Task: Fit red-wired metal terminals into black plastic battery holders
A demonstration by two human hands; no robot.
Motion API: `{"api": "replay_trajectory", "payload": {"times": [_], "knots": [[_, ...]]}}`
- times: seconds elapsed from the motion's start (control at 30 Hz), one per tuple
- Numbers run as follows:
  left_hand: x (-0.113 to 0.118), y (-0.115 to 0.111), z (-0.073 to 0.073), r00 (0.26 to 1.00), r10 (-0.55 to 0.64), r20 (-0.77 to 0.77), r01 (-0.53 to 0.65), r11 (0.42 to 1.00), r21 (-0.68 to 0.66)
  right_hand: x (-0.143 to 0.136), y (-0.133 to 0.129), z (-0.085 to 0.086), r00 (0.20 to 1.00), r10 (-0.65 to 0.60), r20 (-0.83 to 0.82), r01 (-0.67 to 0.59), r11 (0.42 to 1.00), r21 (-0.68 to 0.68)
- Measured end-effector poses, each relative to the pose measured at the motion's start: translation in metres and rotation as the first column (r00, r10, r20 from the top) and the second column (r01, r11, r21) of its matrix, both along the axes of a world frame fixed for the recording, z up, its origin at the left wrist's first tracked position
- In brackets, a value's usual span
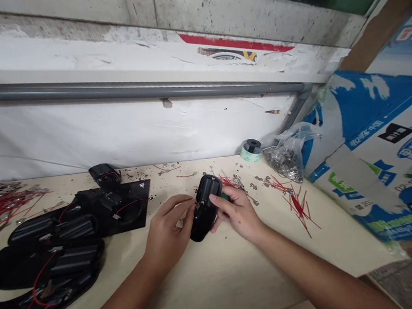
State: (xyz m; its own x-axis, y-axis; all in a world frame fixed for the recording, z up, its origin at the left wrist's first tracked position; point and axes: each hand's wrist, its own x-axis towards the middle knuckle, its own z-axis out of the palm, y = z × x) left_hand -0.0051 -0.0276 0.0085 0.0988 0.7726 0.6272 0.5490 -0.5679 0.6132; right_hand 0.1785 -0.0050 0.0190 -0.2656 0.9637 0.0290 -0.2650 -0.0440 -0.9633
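A black plastic battery housing (204, 217) with a ribbed battery bay is held tilted above the table, in the middle of the head view. My right hand (237, 212) grips it along its right side, thumb over the front. A green object (225, 196), partly hidden, sits between that hand and the housing. My left hand (171, 227) is pinched closed at the housing's left edge. Whatever is between its fingertips is too small to name. Just behind the housing lie small metal contact pieces (254, 187) and red wires (226, 179).
More black housings (76, 255) with red wires cover the left of the table (203, 289). A heap of red wires (1, 203) lies behind them. By the wall are a green-and-black roll (252, 150) and a plastic bag of metal parts (285, 154). A printed carton (375, 159) borders the right.
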Motion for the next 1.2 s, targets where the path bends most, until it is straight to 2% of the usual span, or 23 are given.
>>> {"api": "replay_trajectory", "payload": {"times": [0.07,0.13,0.2,0.27,0.33,0.37,0.47,0.57,0.63,0.87,1.07,1.2], "knots": [[0.000,0.000,0.000,0.999,-0.041,0.010,0.041,0.998,-0.037,0.000,0.000,-0.001,0.999,0.022,-0.027,-0.023,1.000,-0.006],[0.002,-0.001,0.002,0.994,-0.061,0.095,0.074,0.988,-0.134,0.002,0.001,-0.001,0.997,0.034,-0.074,-0.037,0.998,-0.040],[0.003,0.000,0.007,0.960,-0.019,0.280,0.106,0.948,-0.298,0.004,0.003,0.000,0.990,0.040,-0.134,-0.058,0.989,-0.134],[0.002,0.001,0.012,0.881,0.057,0.470,0.179,0.878,-0.443,0.006,0.005,0.001,0.980,0.060,-0.191,-0.107,0.963,-0.249],[0.000,0.004,0.016,0.827,0.072,0.558,0.248,0.844,-0.476,0.009,0.006,0.000,0.969,0.103,-0.225,-0.173,0.931,-0.322],[-0.001,0.005,0.016,0.826,0.041,0.562,0.265,0.852,-0.452,0.009,0.007,0.000,0.964,0.130,-0.230,-0.206,0.917,-0.343],[-0.003,0.005,0.016,0.878,-0.079,0.472,0.261,0.905,-0.334,0.010,0.008,-0.004,0.962,0.165,-0.215,-0.235,0.905,-0.355],[-0.004,0.004,0.012,0.949,-0.133,0.285,0.218,0.931,-0.292,0.008,0.009,-0.007,0.978,0.113,-0.174,-0.165,0.931,-0.324],[-0.004,0.003,0.009,0.970,-0.157,0.186,0.208,0.932,-0.296,0.005,0.008,-0.008,0.988,0.067,-0.138,-0.105,0.951,-0.291],[0.002,-0.003,0.006,0.962,-0.253,0.103,0.273,0.910,-0.313,0.002,0.008,-0.013,0.996,-0.051,-0.074,0.038,0.987,-0.159],[0.007,-0.007,0.002,0.963,-0.271,-0.003,0.262,0.934,-0.243,0.005,0.010,-0.019,0.996,-0.050,-0.079,0.042,0.994,-0.101],[0.008,-0.008,0.001,0.959,-0.281,-0.029,0.269,0.940,-0.209,0.003,0.008,-0.015,0.999,0.001,-0.046,-0.005,0.997,-0.071]]}}
